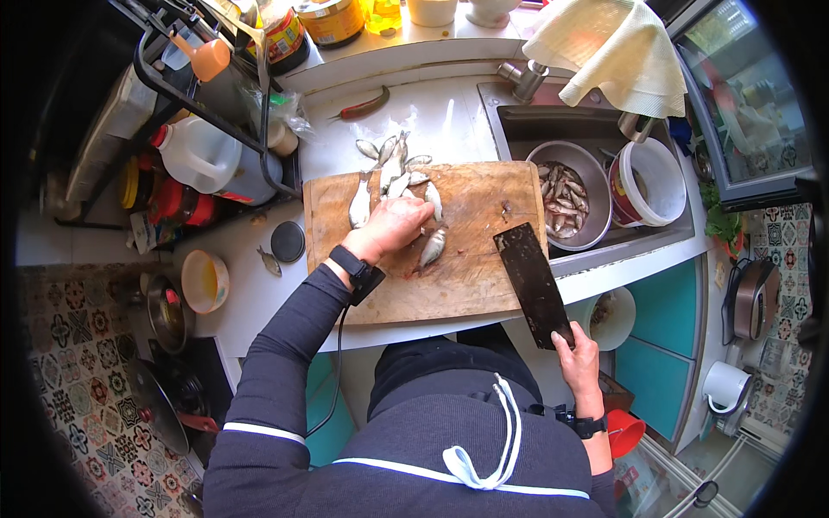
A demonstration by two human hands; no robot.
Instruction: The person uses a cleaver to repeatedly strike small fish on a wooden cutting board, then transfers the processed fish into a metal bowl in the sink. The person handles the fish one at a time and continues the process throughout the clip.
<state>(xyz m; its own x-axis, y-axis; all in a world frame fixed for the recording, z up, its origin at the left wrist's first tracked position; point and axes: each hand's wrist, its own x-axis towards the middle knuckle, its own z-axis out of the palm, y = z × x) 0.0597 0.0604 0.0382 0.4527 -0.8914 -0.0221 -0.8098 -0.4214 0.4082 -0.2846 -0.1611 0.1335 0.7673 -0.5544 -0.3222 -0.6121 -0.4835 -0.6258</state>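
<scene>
My left hand (396,223) is over the small fish on the wooden cutting board (479,285); its fingers are bent, and what lies under them is hidden. One small fish (432,248) lies just below it near a reddish smear, and another fish (360,206) is to its left. More fish lie at the board's back edge and on the counter behind. My right hand (578,356) grips a dark cleaver (532,285), its broad blade over the board's right edge. Several small fish (562,204) fill a metal bowl (599,217) in the sink.
A white bucket (654,188) stands in the sink (680,226) at right, under a draped cloth (615,52). Left of the board are a black round lid (287,241), a single fish (269,261), a bowl (204,281) and a black metal rack (194,110). A chili pepper (364,107) lies behind.
</scene>
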